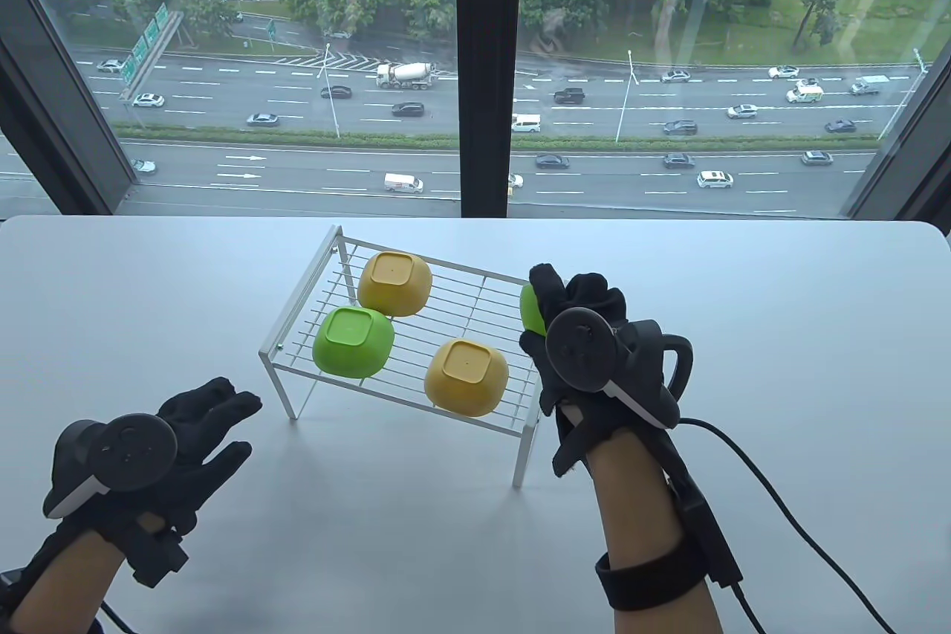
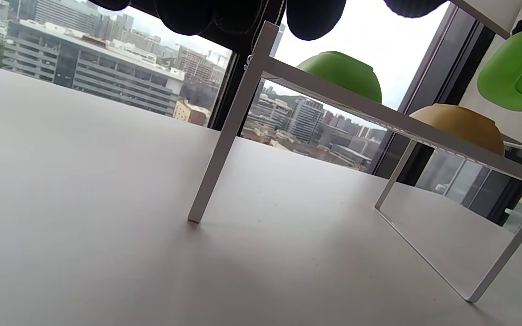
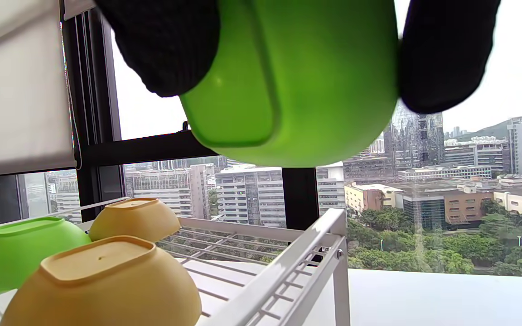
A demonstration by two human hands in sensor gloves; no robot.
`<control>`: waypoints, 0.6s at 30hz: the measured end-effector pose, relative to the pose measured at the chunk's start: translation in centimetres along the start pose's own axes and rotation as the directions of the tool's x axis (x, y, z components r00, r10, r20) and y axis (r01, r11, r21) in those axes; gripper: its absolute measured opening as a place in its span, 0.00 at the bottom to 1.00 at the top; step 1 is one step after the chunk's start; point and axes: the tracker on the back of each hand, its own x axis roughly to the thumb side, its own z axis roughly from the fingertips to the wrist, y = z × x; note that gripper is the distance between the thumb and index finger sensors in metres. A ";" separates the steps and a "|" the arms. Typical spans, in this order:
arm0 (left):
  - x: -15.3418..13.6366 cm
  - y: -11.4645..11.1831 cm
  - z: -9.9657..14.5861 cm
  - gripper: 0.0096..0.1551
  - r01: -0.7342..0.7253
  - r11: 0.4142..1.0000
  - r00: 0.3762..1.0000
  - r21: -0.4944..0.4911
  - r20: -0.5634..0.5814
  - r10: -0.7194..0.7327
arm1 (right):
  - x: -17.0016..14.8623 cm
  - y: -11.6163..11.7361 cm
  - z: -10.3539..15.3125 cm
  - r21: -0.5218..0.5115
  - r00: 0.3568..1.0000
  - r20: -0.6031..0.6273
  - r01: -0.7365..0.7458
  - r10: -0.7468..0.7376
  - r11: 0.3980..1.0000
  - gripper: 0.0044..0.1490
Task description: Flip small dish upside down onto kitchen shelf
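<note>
Both hands wore black knitted sensor gloves. The left hand [image 1: 160, 441] carried a round black tracker [image 1: 122, 452] with a white edge on its back. The right hand [image 1: 587, 337] bore a matching tracker [image 1: 587, 348] with a black ring loop; a black cable [image 1: 780, 485] ran from it, and a black strap [image 1: 654, 578] circled the forearm.

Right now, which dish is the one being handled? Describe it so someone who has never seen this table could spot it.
Find the white wire shelf in the middle of the table. At its right end, the right hand grips a green dish in the air above the rack. Unlike the other three dishes, it rests on nothing.
</note>
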 end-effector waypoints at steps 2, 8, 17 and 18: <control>0.2 -0.3 -0.1 0.40 0.014 1.000 1.000 0.003 0.002 -0.014 | -0.1 0.1 -0.6 0.002 1.000 -0.001 0.011 -0.011 1.000 0.50; 0.6 -1.5 -0.6 0.40 0.051 0.998 0.999 -0.022 0.007 -0.051 | 0.3 0.9 -1.5 0.010 0.998 0.026 0.049 -0.049 0.999 0.50; 0.5 -1.6 -0.7 0.40 0.050 0.998 0.999 -0.038 0.011 -0.049 | 1.2 2.6 -2.4 -0.008 0.993 0.064 0.100 -0.100 0.995 0.50; 0.5 -1.6 -0.7 0.40 0.051 0.998 0.999 -0.039 0.014 -0.050 | 1.4 2.7 -2.6 0.001 0.992 0.072 0.106 -0.106 0.994 0.50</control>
